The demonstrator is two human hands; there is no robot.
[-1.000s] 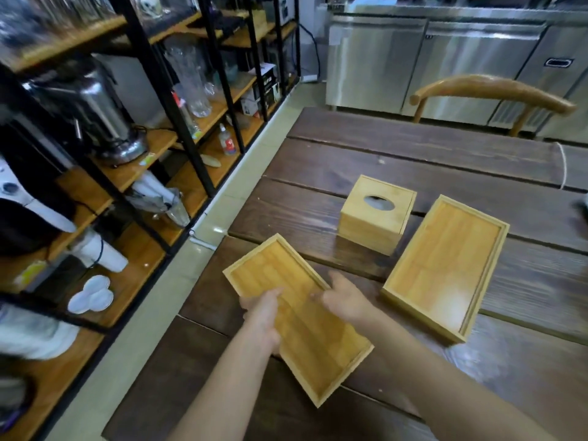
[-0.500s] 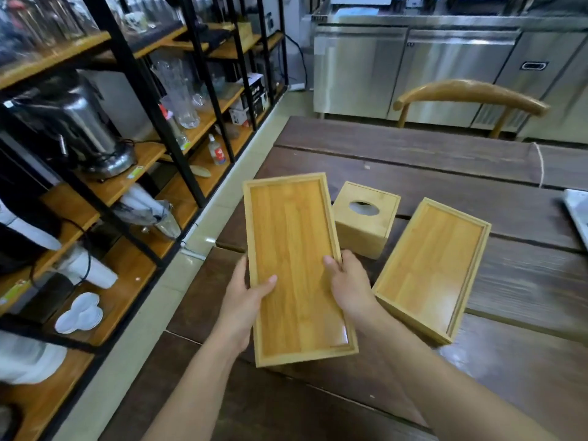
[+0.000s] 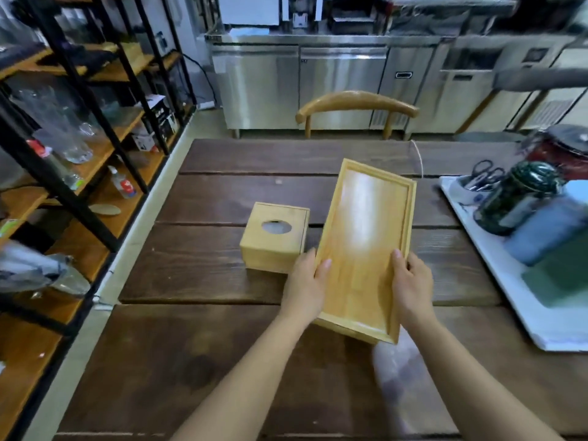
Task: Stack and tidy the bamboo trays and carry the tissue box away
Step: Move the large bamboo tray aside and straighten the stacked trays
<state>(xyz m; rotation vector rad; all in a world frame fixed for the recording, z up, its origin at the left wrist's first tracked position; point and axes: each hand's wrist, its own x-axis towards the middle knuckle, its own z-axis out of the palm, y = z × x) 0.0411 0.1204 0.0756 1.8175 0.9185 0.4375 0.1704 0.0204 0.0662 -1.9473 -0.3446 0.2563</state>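
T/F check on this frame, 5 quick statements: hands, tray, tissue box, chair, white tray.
1. Both hands grip one bamboo tray. True: the left hand holds its left rim, the right hand its right rim.
2. The tissue box sits inside the tray. False: it rests on the table, to the tray's left.
3. The tissue box has an oval opening on top. True.
4. The wooden chair stands at the near edge of the table. False: it is at the far edge.
5. The white tray on the right holds nothing. False: a dark jar and other items stand on it.
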